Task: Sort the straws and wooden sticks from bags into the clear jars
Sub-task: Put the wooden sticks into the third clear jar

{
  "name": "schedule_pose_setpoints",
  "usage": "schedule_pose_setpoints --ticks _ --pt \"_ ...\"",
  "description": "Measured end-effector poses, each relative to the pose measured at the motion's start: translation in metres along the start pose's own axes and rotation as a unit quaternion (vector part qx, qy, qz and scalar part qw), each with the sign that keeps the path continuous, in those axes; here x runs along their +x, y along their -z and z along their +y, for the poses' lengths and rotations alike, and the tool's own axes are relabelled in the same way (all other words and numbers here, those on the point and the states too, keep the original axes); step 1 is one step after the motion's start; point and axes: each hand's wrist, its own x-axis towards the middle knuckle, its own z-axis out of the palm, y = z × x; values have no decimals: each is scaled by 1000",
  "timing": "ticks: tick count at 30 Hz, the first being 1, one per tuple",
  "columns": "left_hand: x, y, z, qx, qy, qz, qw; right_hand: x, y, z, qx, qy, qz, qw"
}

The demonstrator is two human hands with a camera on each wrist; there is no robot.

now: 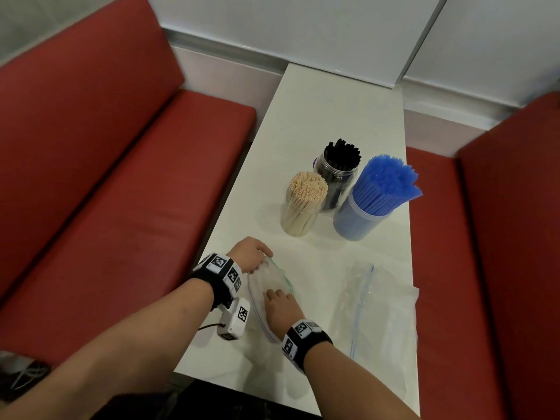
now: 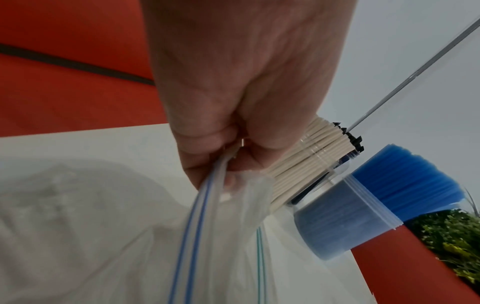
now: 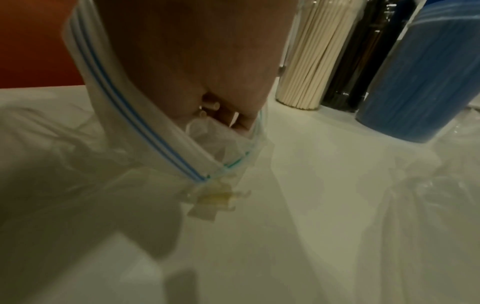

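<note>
- Currently both hands on one clear zip bag (image 1: 266, 283), near the table's (image 1: 333, 101) front-left corner; blue double stripe along its open mouth, thin green line on the far lip.
- Left hand (image 1: 251, 256): fingers clenched, pinching the bag's rim at the far end.
- Right hand (image 1: 281, 307): inside the bag mouth, fingers curled around a few pale tube ends; what else it holds is hidden.
- Three clear jars stand upright mid-table, touching or nearly so: wooden sticks (image 1: 306, 195) nearest, black straws (image 1: 342, 159) behind, blue straws (image 1: 385, 183) on the right, fanned out past the rim.
- Second zip bag (image 1: 372, 304) lies flat and crumpled at the right edge, apart from the hands.
- Open tabletop between hands and jars, and beyond the jars to the wall.
- Red bench seats (image 1: 106, 192) flank both long edges.
</note>
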Motion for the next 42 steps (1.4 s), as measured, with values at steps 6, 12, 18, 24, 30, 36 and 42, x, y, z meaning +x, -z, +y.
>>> schedule_pose_setpoints --ticks 6,12,18,24,30,36,42 --pt "-7 -6 -5 35 -21 -7 999 7 35 -2 98 -54 -133 985" --pt "-10 -2 -9 78 -58 39 995 -4 98 14 107 -80 -152 979" --pt "-11 -16 7 134 -116 64 982 -38 151 47 26 -137 -18 990" --pt "-14 -16 46 172 -207 -86 959 -58 216 60 23 -200 15 979" --pt "-13 -28 87 25 -226 -150 962 -80 278 52 17 -199 38 979" --pt "-4 -26 87 -127 -178 -103 970 -120 297 58 384 -62 209 897" --pt "10 -25 93 -113 -178 -105 972 -98 275 68 496 -7 201 845"
